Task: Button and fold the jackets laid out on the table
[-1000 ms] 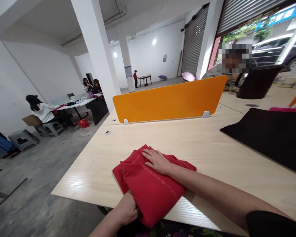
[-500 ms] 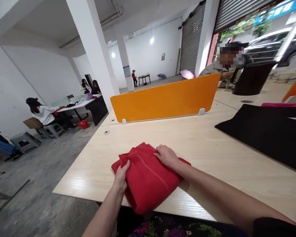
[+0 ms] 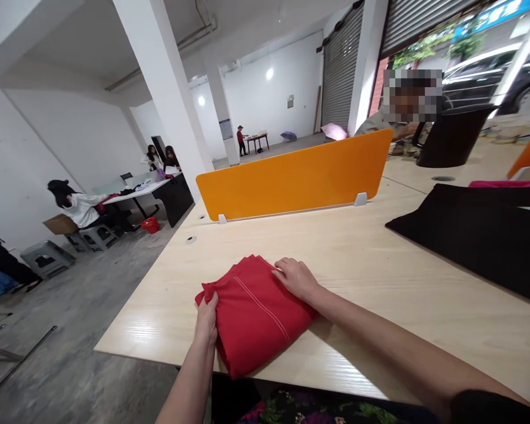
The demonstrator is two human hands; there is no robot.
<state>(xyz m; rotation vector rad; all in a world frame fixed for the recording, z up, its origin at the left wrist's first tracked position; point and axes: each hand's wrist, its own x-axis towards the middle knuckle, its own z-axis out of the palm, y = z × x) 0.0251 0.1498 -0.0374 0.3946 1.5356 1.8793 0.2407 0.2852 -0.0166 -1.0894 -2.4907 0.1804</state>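
While it lay folded into a thick pad near the front edge of the wooden table (image 3: 380, 259), the red garment (image 3: 251, 312) had both of the person's hands on it. The left hand (image 3: 206, 321) rested flat with released fingers along the garment's left edge, close to a small corner of cloth that stuck up there. The right hand (image 3: 297, 278) pressed down, open-palmed, on the garment's far right corner; neither hand was clenched or pinching the fabric.

The cloth looked soft and light, several layers deep, with a line of white stitching running across its top face. It would likely slump and unfold if lifted by one corner, so a hold under the two opposite side edges, or a flat palm beneath the stack, seemed the safer grip. Against the smooth tabletop it probably slid easily.

Beyond the garment, farther back on the table, stood an orange divider panel (image 3: 295, 174). To the garment's right, well apart, lay a black cloth (image 3: 477, 229). Behind the divider another person (image 3: 380, 123) sat at the far side. Well to the garment's left, across the grey floor, a seated person in white (image 3: 82, 206) worked at another table.
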